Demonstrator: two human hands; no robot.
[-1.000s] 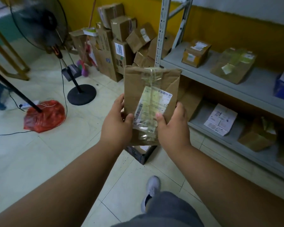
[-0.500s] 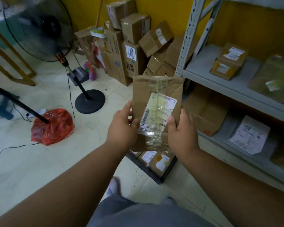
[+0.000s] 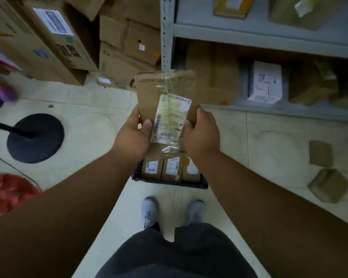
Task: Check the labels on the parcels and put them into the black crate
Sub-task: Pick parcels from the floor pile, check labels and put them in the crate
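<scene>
Both arms reach straight out. The left hand point(image 3: 132, 135) and the right hand point(image 3: 202, 133) each grip one side of the parcel point(image 3: 165, 101), thumbs on its front.

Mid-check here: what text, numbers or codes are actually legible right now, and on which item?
None reads clearly.
Held parcel, label: barcode and print, too blurred.
Black crate, parcel labels: too small.
White parcel on the lower shelf: print blurred.
Big carton, dark characters and white label: unreadable.
Left hand and right hand grip the held parcel.
</scene>
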